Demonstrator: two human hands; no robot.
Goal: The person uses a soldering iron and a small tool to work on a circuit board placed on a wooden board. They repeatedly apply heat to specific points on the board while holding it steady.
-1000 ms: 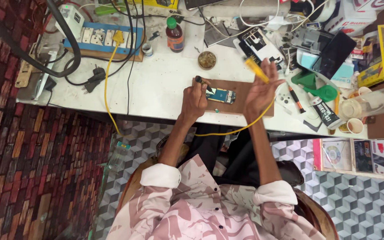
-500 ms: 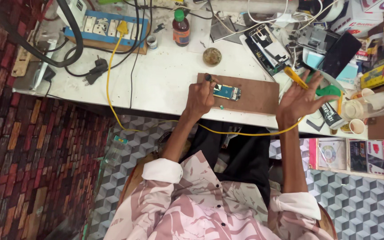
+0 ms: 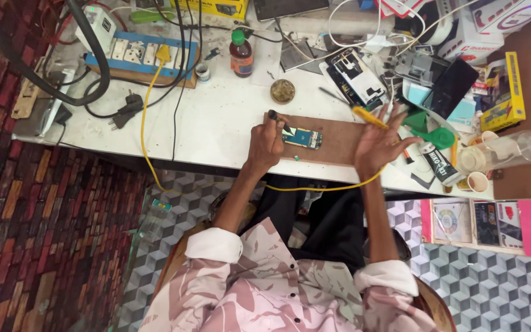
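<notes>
Yellow rectangular cardboard box with a clear window (image 3: 503, 92) stands at the right tabletop edge, a white carton with red print (image 3: 504, 18) above it at top right, another yellow box (image 3: 211, 7) at top centre. Black squeeze tube with white label (image 3: 439, 165) lies near the right front edge, beside 2 small round paper cups (image 3: 478, 182). Brown glass bottle with red cap and pale label (image 3: 241, 54) stands upright near the blue power strip with white sockets (image 3: 137, 54); a yellow cable (image 3: 145, 123) runs from it, off the front edge and across to the right hand. Small round brass-coloured tin (image 3: 283, 91) sits just above the brown flat rectangular mat (image 3: 333, 136) on the white scuffed tabletop (image 3: 216, 129). Left hand (image 3: 267, 142): fingers curled together, clamped on a thin black-handled tool (image 3: 276, 117), tip touching the left end of the small blue circuit board (image 3: 302, 137), which lies flat on the mat's left part. Right hand (image 3: 377, 142): raised over the mat's right end, fingers spread apart, yellow-handled soldering iron (image 3: 369, 117) pinched loosely between thumb and forefinger, tilted up-left, well apart from the board. Green plastic piece (image 3: 434, 132) and dark flat phone panel (image 3: 453, 86) just right of that hand. Clear plastic bottle (image 3: 511, 147) lies on its side at far right. Pink patterned shirt sleeves (image 3: 216, 246) rolled at the forearm.
</notes>
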